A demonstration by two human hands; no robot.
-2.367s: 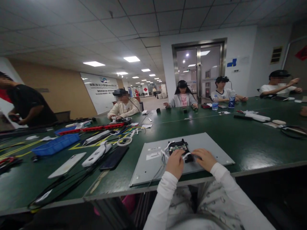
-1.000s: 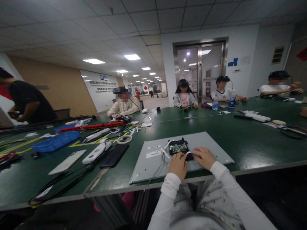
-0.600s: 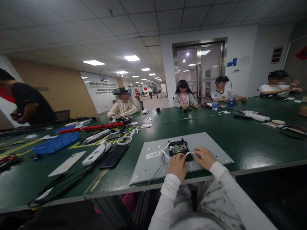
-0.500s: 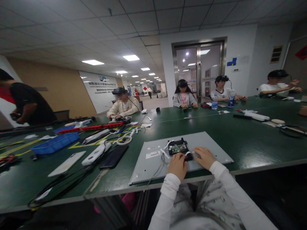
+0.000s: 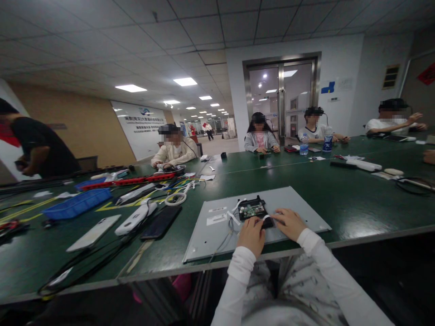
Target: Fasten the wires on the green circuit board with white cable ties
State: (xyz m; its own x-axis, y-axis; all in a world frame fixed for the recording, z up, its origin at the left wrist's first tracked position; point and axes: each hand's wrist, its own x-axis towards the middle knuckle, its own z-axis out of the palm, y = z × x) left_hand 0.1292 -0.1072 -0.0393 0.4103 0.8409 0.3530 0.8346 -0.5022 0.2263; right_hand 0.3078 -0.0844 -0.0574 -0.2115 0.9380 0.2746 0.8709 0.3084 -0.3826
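A grey metal panel (image 5: pixel 217 231) lies flat on the green table (image 5: pixel 356 203) in front of me. On it sits a small black module with a green circuit board (image 5: pixel 252 210) and thin white wires (image 5: pixel 234 218). My left hand (image 5: pixel 252 234) rests curled at the module's near edge, fingers pinched by a white wire. My right hand (image 5: pixel 288 223) lies over the module's right corner, fingers bent and pressing there. What the fingertips hold is too small to make out.
To my left lie a white phone (image 5: pixel 94 232), a dark phone (image 5: pixel 161 222), a white device (image 5: pixel 136 218), cables and a blue tray (image 5: pixel 77 203). Several seated people work across the table; a person in black stands at far left. Water bottles (image 5: pixel 304 145) stand far off.
My hands have drawn a little back toward me from the module's middle to its near edge since the earliest frame. Over the last second they have barely shifted.
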